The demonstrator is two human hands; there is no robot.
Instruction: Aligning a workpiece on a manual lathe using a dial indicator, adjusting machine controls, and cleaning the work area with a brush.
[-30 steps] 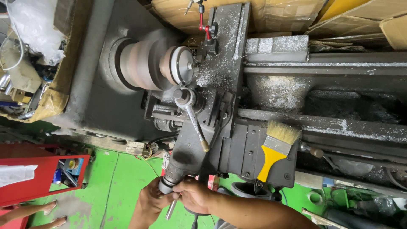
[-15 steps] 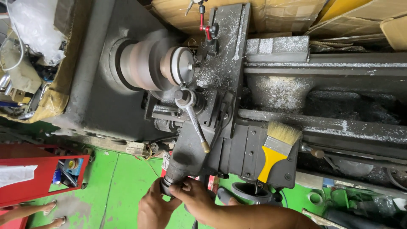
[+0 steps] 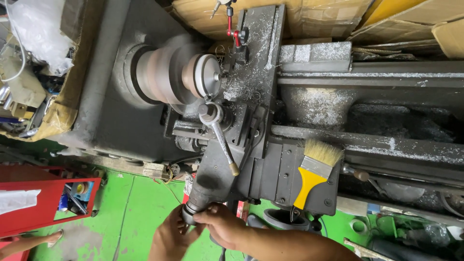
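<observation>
Both hands close on the round handwheel [image 3: 192,212] at the near end of the lathe's cross slide [image 3: 227,169], low in the view and just above the green floor [image 3: 130,212]. The left hand [image 3: 171,237] cups the wheel from below, fingers wrapped around its rim. The right hand [image 3: 220,227] lies over the top with the thumb and fingers pinching it. Neither hand is spread; both grip the wheel.

Judging from this, a steady, small turn suits best, with sleeves and fingers kept well away from the spinning chuck [image 3: 169,75], which shows blurred.

The wheel's shaft runs along the slide, from the hands up toward the chuck, tilted slightly rightward; its face points down toward the person. A long lever [image 3: 221,140] with a brass tip lies nearly along that line. A yellow-handled brush [image 3: 311,174] rests on the carriage, bristles pointing up and right.
</observation>
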